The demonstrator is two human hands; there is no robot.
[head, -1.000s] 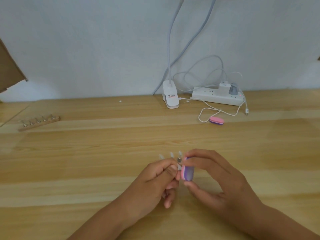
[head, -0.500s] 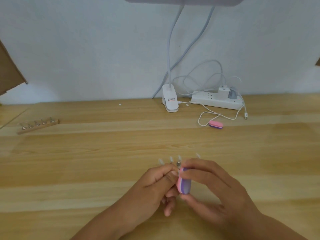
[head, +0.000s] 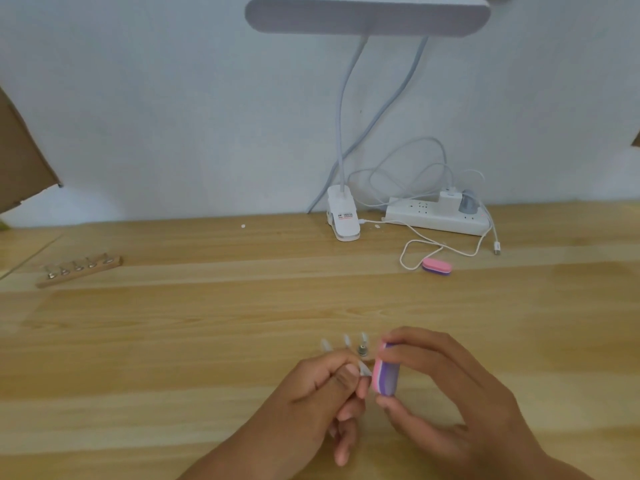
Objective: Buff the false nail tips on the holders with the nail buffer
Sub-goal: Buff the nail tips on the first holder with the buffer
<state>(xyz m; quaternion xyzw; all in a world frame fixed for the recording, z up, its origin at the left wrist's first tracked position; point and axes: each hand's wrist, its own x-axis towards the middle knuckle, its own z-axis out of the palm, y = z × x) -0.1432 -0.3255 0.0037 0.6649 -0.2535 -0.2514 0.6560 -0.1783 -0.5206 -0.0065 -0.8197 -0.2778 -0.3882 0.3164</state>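
Pink buffer point(head: 386, 375) beside pinched tip point(head: 363, 369) — rack point(head: 79, 271) apart.

- A pale wooden table point(head: 207, 341) runs the full width of the view, its far edge against the wall.
- A white lamp clip point(head: 343, 220) sits at that far edge and serves as the marker here.
- Just right of the clip lies a white power strip point(head: 436, 216) with two plugs in it.
- A thin white cable point(head: 415, 252) loops on the wood right of the clip and nearer the viewer.
- A pink and purple buffer block point(head: 437, 266) lies at that loop's right end.
- Far left of the clip sits a wooden rack point(head: 79, 270) with five small stands.
- A tiny white speck point(head: 243, 225) lies left of the clip.
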